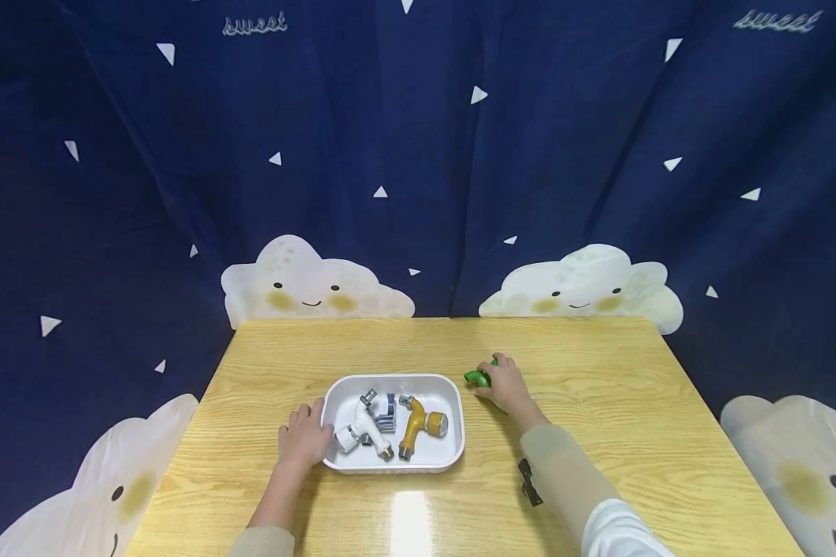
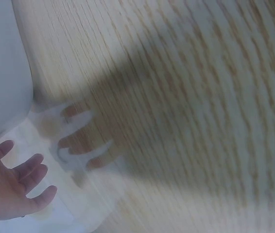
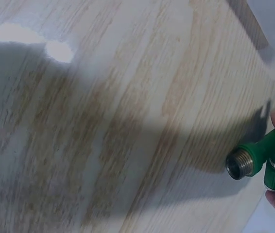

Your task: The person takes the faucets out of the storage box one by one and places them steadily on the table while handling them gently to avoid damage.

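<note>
My right hand point(image 1: 508, 387) grips a green faucet point(image 1: 477, 378) close over the table, right of a white tray point(image 1: 428, 469). The right wrist view shows the threaded metal inlet of the green faucet point(image 3: 255, 154), with thumb and fingers on either side of its body. At the tray's left rim rests my left hand point(image 1: 305, 437), its thumb at the edge and its fingers loosely extended. Inside the tray lie a white faucet point(image 1: 368, 425), a mustard-yellow faucet point(image 1: 414, 424) and a chrome faucet point(image 1: 386, 423) partly hidden behind the white one.
The wooden table point(image 1: 641, 433) reaches back to a dark blue curtain point(image 1: 418, 139) with white clouds and triangles. A black strap point(image 1: 529, 483) hangs by the right forearm. Light glares on the table in front of the tray.
</note>
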Demonstrator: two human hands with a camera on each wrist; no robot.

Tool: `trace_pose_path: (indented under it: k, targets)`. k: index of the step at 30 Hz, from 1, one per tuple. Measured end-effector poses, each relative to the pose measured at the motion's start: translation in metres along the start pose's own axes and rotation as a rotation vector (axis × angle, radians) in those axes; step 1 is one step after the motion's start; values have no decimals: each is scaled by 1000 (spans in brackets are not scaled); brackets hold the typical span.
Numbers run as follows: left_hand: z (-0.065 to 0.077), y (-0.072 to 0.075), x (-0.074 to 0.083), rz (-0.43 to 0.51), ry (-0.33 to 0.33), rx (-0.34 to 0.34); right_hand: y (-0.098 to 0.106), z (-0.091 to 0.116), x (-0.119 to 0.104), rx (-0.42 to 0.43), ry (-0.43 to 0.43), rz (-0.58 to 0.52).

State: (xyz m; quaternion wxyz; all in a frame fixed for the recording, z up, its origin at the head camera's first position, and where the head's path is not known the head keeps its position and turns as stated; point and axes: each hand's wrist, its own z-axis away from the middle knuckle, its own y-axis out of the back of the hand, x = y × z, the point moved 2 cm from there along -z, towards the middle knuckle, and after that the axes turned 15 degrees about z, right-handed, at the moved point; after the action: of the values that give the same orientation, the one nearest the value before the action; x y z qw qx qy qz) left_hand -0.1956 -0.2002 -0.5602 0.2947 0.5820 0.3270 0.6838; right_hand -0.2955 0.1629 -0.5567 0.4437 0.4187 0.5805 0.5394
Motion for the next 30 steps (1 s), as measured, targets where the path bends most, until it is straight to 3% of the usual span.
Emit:
trace_pose_path:
  k: [14,30]
  targets:
    - [-1,-1,-1,8,12,-7,-8,1,-1,66,1,-23]
    - [-2,-1,-2,0,3,-4,-15,4,-2,35,-50,-72]
